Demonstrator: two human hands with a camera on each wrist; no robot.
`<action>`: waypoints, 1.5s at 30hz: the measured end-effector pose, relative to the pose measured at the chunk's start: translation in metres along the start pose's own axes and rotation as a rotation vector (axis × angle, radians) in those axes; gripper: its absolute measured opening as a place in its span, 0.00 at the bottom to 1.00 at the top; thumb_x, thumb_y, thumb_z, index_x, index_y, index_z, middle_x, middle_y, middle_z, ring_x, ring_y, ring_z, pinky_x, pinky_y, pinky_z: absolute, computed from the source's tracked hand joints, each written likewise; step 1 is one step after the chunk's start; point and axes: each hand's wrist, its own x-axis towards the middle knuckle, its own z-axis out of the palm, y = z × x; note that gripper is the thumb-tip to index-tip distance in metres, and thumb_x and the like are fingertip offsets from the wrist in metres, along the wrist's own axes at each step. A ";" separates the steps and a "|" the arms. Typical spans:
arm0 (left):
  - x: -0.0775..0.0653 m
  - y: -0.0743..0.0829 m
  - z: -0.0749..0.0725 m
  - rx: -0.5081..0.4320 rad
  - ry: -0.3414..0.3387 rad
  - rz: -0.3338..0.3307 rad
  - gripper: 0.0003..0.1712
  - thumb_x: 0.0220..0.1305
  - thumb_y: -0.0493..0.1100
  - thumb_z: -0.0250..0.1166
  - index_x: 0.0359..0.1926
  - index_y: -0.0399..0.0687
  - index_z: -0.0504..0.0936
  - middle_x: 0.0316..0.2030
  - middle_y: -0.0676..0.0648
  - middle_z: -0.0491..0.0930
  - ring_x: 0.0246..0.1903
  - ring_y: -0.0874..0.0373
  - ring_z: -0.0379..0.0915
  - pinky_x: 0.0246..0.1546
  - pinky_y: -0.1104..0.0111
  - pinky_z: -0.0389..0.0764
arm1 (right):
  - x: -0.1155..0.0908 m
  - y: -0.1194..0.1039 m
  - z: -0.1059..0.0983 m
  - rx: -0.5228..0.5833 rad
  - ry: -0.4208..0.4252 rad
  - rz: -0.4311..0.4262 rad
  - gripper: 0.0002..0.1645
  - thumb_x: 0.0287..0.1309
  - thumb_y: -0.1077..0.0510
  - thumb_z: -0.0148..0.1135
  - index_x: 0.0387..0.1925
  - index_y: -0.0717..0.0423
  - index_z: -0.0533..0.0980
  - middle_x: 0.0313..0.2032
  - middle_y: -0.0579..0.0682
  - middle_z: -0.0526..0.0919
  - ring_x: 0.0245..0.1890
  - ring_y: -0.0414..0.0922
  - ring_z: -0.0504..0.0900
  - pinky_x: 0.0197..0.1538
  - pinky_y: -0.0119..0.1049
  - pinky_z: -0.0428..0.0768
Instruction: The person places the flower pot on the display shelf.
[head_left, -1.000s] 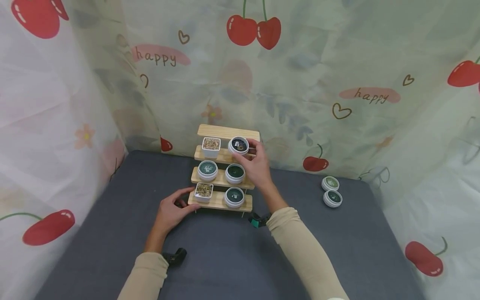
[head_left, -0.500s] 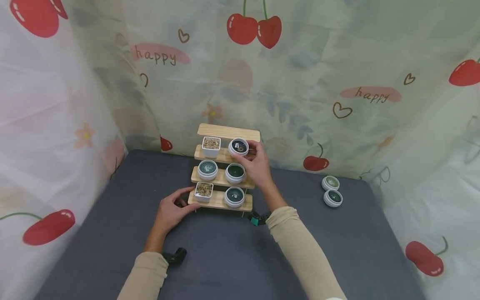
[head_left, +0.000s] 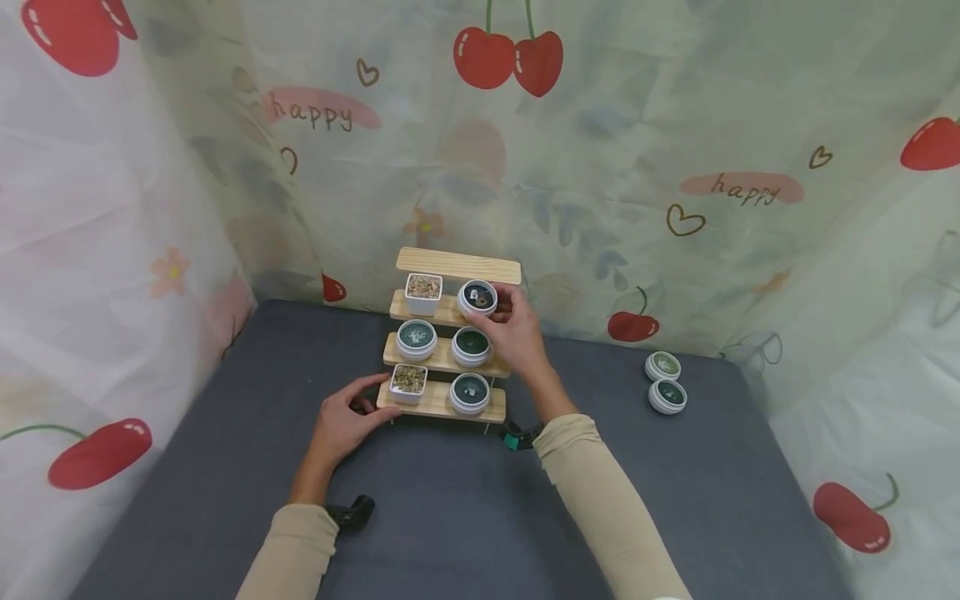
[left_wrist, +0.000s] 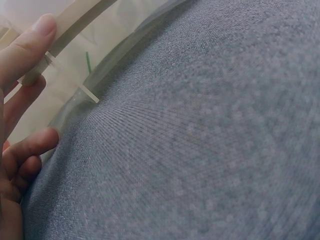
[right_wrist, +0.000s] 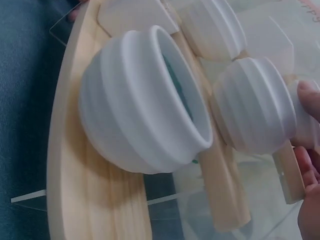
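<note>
A wooden tiered stand bears several small white pots. My left hand grips the left end of its lowest shelf; in the left wrist view the thumb lies above the board and fingers are beneath. On the third shelf up, my right hand holds a round white pot with dark contents, thumb in front and fingers at its right side. Left of that pot is a square pot. Two round pots, one teal and one dark green, occupy the shelf below. The lowest shelf carries another square pot and a round pot.
Two more round pots, one light green and one dark, stand on the dark grey tablecloth at the right. Cherry-printed curtains hang close behind the stand and along both sides.
The round pot in my right hand has shifted slightly toward the front of its shelf. My left hand keeps its grip on the lowest shelf.
</note>
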 end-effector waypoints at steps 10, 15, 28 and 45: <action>-0.001 -0.001 0.002 -0.007 -0.003 -0.006 0.37 0.48 0.64 0.80 0.61 0.72 0.81 0.29 0.49 0.82 0.27 0.58 0.76 0.29 0.67 0.74 | 0.000 -0.003 -0.004 -0.024 -0.025 -0.016 0.35 0.58 0.54 0.76 0.65 0.55 0.73 0.56 0.55 0.82 0.53 0.49 0.83 0.54 0.36 0.82; -0.001 -0.002 0.002 -0.002 0.002 -0.003 0.37 0.49 0.62 0.80 0.61 0.71 0.81 0.28 0.48 0.81 0.27 0.58 0.75 0.29 0.67 0.74 | 0.001 -0.004 -0.003 -0.024 -0.035 -0.015 0.35 0.59 0.54 0.75 0.65 0.57 0.73 0.56 0.56 0.82 0.55 0.50 0.83 0.57 0.43 0.82; -0.002 -0.002 0.001 -0.011 0.000 -0.002 0.36 0.49 0.63 0.80 0.61 0.73 0.81 0.27 0.49 0.81 0.26 0.58 0.75 0.29 0.67 0.74 | -0.008 -0.011 -0.029 -0.016 -0.070 0.038 0.38 0.62 0.52 0.73 0.69 0.57 0.68 0.61 0.58 0.78 0.61 0.55 0.78 0.64 0.49 0.77; -0.001 -0.001 0.000 -0.006 -0.005 -0.001 0.36 0.49 0.63 0.80 0.61 0.73 0.81 0.26 0.49 0.80 0.25 0.57 0.75 0.28 0.67 0.74 | -0.034 0.014 -0.106 -0.163 0.058 0.052 0.41 0.63 0.43 0.71 0.71 0.51 0.67 0.64 0.57 0.75 0.64 0.56 0.75 0.65 0.54 0.75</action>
